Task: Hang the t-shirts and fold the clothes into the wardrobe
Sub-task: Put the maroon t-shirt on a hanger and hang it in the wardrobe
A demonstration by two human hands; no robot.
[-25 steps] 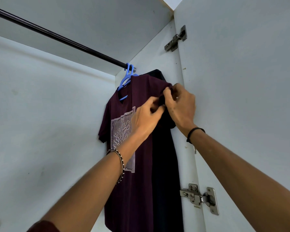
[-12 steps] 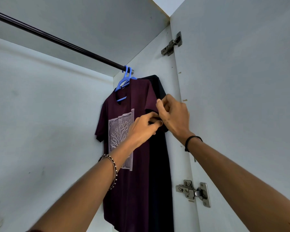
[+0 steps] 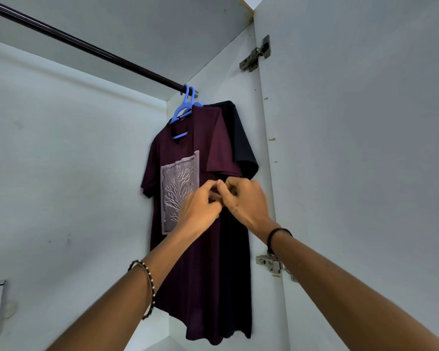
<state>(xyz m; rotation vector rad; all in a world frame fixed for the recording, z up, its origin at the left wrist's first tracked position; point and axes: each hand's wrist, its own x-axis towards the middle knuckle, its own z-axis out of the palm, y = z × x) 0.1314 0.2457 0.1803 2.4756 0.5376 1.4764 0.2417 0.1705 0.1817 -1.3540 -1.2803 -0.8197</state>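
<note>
Inside a white-panelled wardrobe [image 3: 61, 173], a dark metal rod [image 3: 86, 45] runs overhead, up and left of the hands. The left hand [image 3: 200, 209] and right hand [image 3: 246, 201] meet knuckle to knuckle, fingers curled, both pinching the side cloth of a maroon short-sleeved t-shirt with a pale tree print [image 3: 188, 274] (just under its sleeve hem). It hangs from a blue plastic hanger [image 3: 184, 107] above them. A black t-shirt [image 3: 236, 262] hangs directly behind it, beneath the right hand. A steel door hinge [image 3: 270, 263] sits below the right wrist.

Printed t-shirt [image 3: 188, 274] on hanger [image 3: 181, 112] at right end of rod [image 3: 86, 46]; plain t-shirt [image 3: 235, 274] behind it, rightward
</note>
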